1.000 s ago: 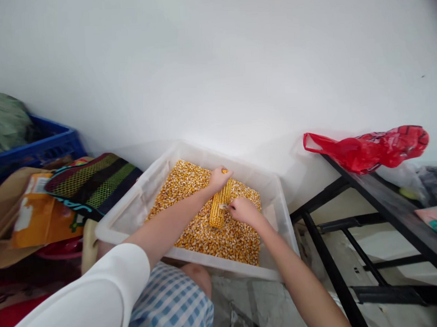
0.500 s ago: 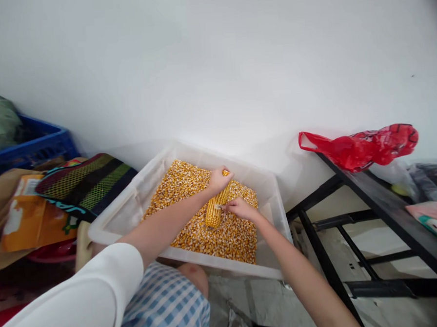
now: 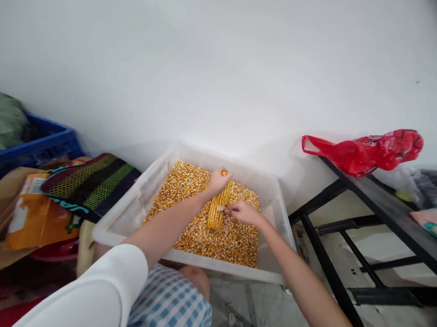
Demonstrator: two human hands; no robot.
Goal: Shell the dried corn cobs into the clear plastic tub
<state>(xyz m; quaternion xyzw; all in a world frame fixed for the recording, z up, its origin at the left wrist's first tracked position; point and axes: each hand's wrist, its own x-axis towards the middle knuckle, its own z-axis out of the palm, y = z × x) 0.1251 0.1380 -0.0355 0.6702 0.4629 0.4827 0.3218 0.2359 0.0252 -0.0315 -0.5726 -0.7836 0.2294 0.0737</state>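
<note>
My left hand is wrapped round the upper end of a yellow corn cob, which is tilted with its lower end on loose corn kernels. At the cob's right side, the fingers of my right hand are pinched on a small pale flake. That flake lies against the cob; whether it is husk or something else I cannot tell. Rows of kernels cover the visible part of the cob. Both hands are above a whitish plastic bin holding the kernels.
A black metal-framed table stands at right, with a red plastic bag on it. On the left are a blue crate, a striped mesh bag and an orange package. A white wall rises behind the bin.
The pale flake stands out a little more from the cob at my right fingertips. My left hand keeps its hold. The whole view has shifted slightly.
</note>
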